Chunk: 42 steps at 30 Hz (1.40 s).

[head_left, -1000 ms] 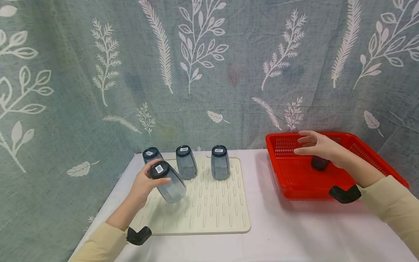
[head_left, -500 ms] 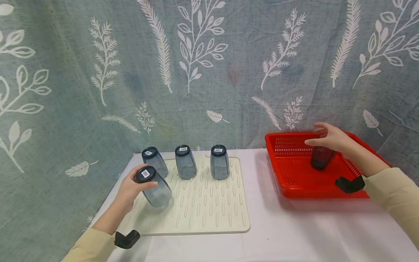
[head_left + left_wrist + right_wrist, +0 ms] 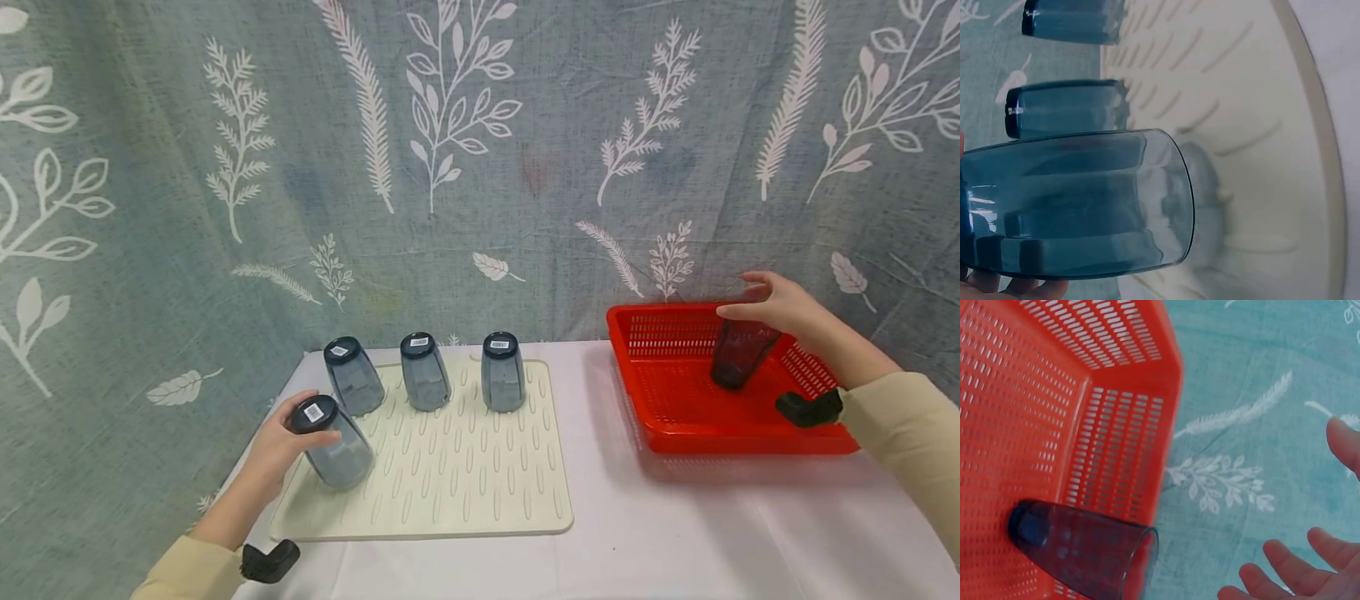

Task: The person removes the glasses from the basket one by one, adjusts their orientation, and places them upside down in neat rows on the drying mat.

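My left hand (image 3: 277, 437) grips a blue-grey drinking glass (image 3: 341, 458) near its dark base. The glass is upside down and tilted, over the left front of the cream drying mat (image 3: 465, 500). In the left wrist view, the held glass (image 3: 1079, 206) has its rim close to the mat; I cannot tell whether they touch. My right hand (image 3: 787, 308) is above the back of the red basket (image 3: 652, 433), fingers spread, holding nothing. Beneath it a glass (image 3: 735, 358) leans inside the basket, mouth up. The right wrist view has this glass (image 3: 1085, 550) apart from the fingers.
Upside-down glasses stand along the mat's back edge: a left one (image 3: 356, 379), a middle one (image 3: 426, 375) and a right one (image 3: 502, 375). White cloth (image 3: 600, 533) covers the table. A leaf-patterned curtain (image 3: 540, 167) hangs close behind.
My left hand has carried its glass left and lower, towards the mat's front left. The right hand has moved right and slightly up, uncovering more of the basket's glass.
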Tool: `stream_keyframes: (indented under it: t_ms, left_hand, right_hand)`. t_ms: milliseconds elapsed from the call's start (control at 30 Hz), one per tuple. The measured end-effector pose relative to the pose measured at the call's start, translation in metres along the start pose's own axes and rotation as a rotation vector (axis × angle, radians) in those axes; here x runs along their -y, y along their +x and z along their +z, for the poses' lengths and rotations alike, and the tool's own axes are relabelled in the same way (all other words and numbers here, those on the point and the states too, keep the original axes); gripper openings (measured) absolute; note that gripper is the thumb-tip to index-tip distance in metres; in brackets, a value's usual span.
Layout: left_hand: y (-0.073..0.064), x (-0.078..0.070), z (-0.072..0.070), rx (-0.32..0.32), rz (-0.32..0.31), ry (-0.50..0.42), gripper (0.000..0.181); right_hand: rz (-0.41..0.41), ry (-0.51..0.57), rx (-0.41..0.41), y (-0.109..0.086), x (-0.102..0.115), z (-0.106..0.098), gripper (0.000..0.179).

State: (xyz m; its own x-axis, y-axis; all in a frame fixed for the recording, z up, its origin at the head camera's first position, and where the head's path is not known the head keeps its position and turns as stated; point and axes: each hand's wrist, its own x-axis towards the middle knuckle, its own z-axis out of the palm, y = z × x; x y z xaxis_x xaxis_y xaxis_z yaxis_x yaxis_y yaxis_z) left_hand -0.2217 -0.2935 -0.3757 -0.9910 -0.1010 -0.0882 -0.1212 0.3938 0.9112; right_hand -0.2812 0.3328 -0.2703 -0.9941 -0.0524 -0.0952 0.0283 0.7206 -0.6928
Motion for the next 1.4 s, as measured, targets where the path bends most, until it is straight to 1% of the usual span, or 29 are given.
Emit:
stream_keyframes:
  t_ms: [267,367,600,833,1067,1233,1367,1400]
  left_hand:
    - [-0.001,0.012,-0.011,0.022,-0.023,0.071,0.091]
    - [-0.001,0.015,-0.015,0.025,-0.028,0.077,0.092]
    - [-0.002,0.015,-0.018,0.037,-0.045,0.092,0.094]
    - [-0.006,0.016,-0.021,0.045,-0.041,0.112,0.094]
    - [-0.008,0.019,-0.022,0.054,-0.057,0.082,0.095]
    - [-0.006,0.022,-0.021,0.058,-0.046,0.048,0.095]
    - [-0.004,0.026,-0.020,0.058,-0.033,0.022,0.094]
    - [-0.003,0.027,-0.019,0.040,-0.029,0.024,0.092]
  right_hand:
    - [0.041,-0.012,-0.039,0.004,-0.004,-0.007,0.100]
    - [0.054,-0.002,-0.042,0.005,-0.008,-0.011,0.101]
    - [0.073,0.017,-0.052,0.008,-0.018,-0.018,0.101]
    - [0.095,0.012,-0.063,0.009,-0.024,-0.022,0.102]
    - [0.102,-0.002,-0.055,0.010,-0.029,-0.024,0.104]
    - [0.119,0.004,-0.054,0.012,-0.034,-0.024,0.105]
    - [0.135,0.008,-0.056,0.013,-0.037,-0.024,0.109]
    - [0.135,0.007,-0.058,0.013,-0.037,-0.024,0.110]
